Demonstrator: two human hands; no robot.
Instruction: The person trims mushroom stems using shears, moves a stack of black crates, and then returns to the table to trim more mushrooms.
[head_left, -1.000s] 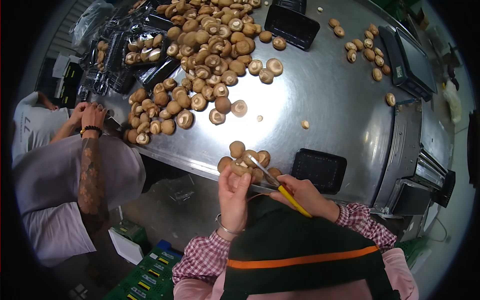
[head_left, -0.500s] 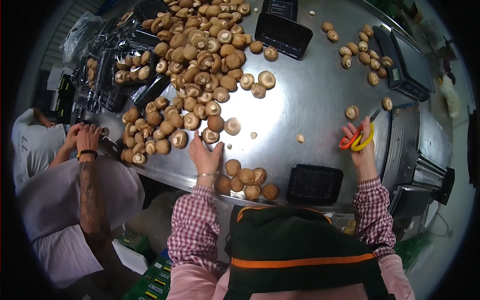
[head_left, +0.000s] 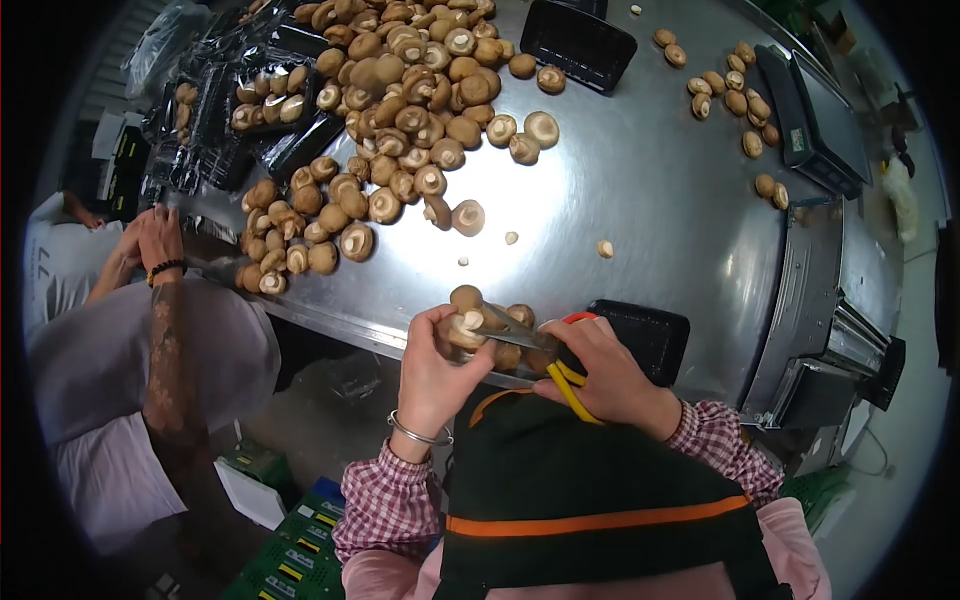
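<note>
My left hand [head_left: 437, 375] pinches a mushroom [head_left: 463, 333] between thumb and fingers, its pale stem facing the blades. With my right hand [head_left: 612, 372] I grip scissors [head_left: 566, 385] with red and yellow handles. Their blades point left and reach right to the mushroom's stem. Beneath and behind the blades lies a small group of brown mushrooms [head_left: 466, 297] near the table's front edge, partly hidden by my hands. A black plastic tray [head_left: 655, 345] sits just beyond my right hand, partly covered by it.
A large heap of mushrooms [head_left: 400, 100] spreads over the steel table [head_left: 640, 200]. Film-wrapped packs [head_left: 268, 100] lie at the left. Another black tray [head_left: 577, 45] is at the back, a scale [head_left: 825, 125] at the right. A co-worker's tattooed arm [head_left: 165, 340] is close on the left.
My left hand has drawn back from the heap with a mushroom. My right hand has swung left from the table's right side, bringing the scissors to that mushroom.
</note>
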